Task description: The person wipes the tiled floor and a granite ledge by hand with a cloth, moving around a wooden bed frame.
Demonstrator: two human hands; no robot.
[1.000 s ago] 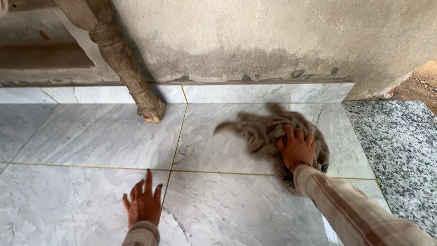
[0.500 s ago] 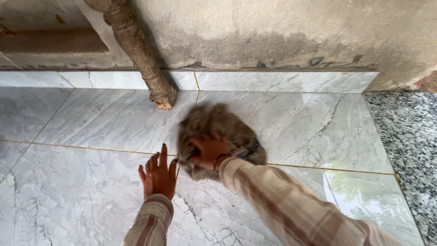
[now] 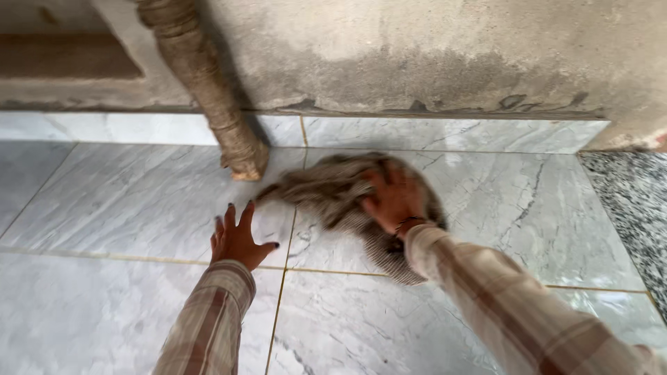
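Observation:
My right hand (image 3: 394,198) presses down on a brownish grey floor cloth (image 3: 333,191), which lies spread on the white marble tile floor (image 3: 125,201). The cloth is blurred by motion, and its left tip reaches toward the base of a rough wooden post (image 3: 244,156). My left hand (image 3: 236,239) rests flat on the tiles with fingers spread, left of the cloth and just in front of the post. Both arms wear plaid sleeves.
The post leans up to the left against a bare concrete wall (image 3: 431,62). A marble skirting strip (image 3: 451,135) runs along the wall's foot. Speckled grey granite flooring (image 3: 632,201) borders the tiles on the right. A recessed ledge (image 3: 62,66) sits at upper left.
The cloth under my right hand swept from the right to the middle, then back a little rightward and toward the wall. My left hand stayed planted on the tiles.

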